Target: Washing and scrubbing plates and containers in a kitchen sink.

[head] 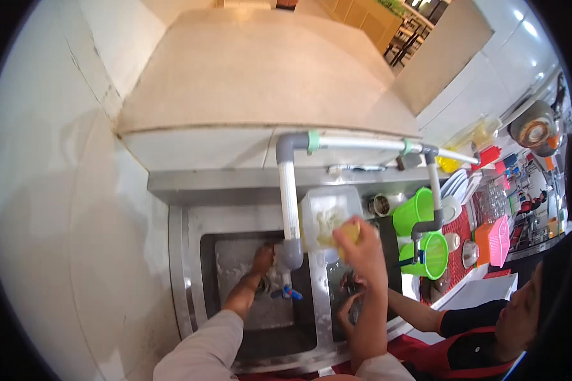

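My right hand (362, 243) grips a yellow sponge (350, 233) over a clear plastic tub (333, 200) with whitish foam in it. The tub stands on the ledge behind the steel sinks. My left hand (264, 259) reaches down into the left sink basin (262, 343), close to the tap's outlet; its fingers are partly hidden, and whether it holds something cannot be made out. Beneath it are suds and a small object too unclear to name. A tap with a blue handle (291, 292) hangs from a white pipe (289, 200) over this basin.
At the right a co-worker (457, 328) has both hands in the right basin, close to my right forearm. Two green buckets (434, 257) stand beyond, with white plates (453, 185), bowls and a pink basket (499, 240). Grey-and-white piping crosses above the sinks; a tiled wall borders the left side.
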`<state>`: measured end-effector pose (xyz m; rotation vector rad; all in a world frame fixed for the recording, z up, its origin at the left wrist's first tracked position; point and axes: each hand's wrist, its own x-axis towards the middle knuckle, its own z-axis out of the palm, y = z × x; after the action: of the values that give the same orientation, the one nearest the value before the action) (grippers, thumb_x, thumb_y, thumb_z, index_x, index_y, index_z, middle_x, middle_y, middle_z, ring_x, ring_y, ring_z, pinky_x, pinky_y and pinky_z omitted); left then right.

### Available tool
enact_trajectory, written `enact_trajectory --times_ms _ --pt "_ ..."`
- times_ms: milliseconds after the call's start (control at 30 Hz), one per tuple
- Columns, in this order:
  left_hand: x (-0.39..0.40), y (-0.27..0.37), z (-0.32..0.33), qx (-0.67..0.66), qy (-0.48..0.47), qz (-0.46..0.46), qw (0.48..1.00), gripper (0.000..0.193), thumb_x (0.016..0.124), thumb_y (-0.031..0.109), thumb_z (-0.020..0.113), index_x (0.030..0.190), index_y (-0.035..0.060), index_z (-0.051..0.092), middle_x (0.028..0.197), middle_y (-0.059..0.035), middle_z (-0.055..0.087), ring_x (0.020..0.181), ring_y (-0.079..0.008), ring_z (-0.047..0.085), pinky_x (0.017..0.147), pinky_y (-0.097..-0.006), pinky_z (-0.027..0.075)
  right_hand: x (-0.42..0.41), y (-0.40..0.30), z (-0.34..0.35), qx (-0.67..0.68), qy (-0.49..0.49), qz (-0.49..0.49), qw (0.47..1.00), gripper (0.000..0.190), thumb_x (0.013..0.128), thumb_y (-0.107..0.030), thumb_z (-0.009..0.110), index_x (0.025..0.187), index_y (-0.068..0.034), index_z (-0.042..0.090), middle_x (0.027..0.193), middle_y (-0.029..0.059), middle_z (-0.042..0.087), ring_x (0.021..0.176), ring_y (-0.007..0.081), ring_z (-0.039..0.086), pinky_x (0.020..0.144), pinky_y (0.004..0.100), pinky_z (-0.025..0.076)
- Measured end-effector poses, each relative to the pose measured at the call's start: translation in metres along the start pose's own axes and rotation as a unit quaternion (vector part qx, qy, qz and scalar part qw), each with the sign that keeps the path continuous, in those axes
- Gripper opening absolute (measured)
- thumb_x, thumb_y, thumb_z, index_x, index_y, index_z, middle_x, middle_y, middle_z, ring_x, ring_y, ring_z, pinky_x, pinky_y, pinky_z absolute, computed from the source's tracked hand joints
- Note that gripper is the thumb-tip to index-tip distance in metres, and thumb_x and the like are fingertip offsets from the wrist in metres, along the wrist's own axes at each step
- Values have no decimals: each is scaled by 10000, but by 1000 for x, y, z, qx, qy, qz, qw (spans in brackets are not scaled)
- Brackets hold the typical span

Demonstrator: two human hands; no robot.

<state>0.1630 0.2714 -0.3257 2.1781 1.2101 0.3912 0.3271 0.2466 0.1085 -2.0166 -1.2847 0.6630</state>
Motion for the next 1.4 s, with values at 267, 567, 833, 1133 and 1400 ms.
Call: enact_trajectory --times_ms 267,567,833,1133,1400 --pt "-13 34 -59 -287 5 -144 947 322 742 80 633 1055 5 621 1013 -235 636 975 -381 607 813 -427 496 -105 4 10 177 12 101 979 195 858 -208 657 823 -27 593 704 20 595 568 83 544 463 242 446" --pt "-142 37 -13 -805 -219 -251 491 528 810 152 567 1299 -4 444 1240 -182 554 1140 -362 544 955 -550 457 -208 43 71 348 -77 290 888 210 893 -257 643 883 -59 574 757 35 597 598 119 592 443 265 502" --pt "-180 53 -50 -713 31 -391 582 481 745 -53 591 1211 -46 472 1102 -204 582 1048 -366 589 802 -485 544 -239 87 107 547 -200 281 763 227 940 -206 558 1064 -16 558 960 90 630 830 194 639 668 324 553" --pt "-252 132 -159 -790 103 -293 529 323 910 130 355 1181 45 509 1089 -175 577 973 -334 582 862 -451 508 -268 98 223 81 37 -229 969 380 893 -236 580 1149 42 546 1006 235 605 984 405 571 928 440 426" --pt "-264 120 -153 -761 154 -342 529 220 930 116 414 1059 27 568 929 -131 628 820 -262 627 725 -391 548 -274 93 211 126 -168 -269 940 160 803 -163 609 815 -6 581 885 196 575 820 354 582 755 422 465"
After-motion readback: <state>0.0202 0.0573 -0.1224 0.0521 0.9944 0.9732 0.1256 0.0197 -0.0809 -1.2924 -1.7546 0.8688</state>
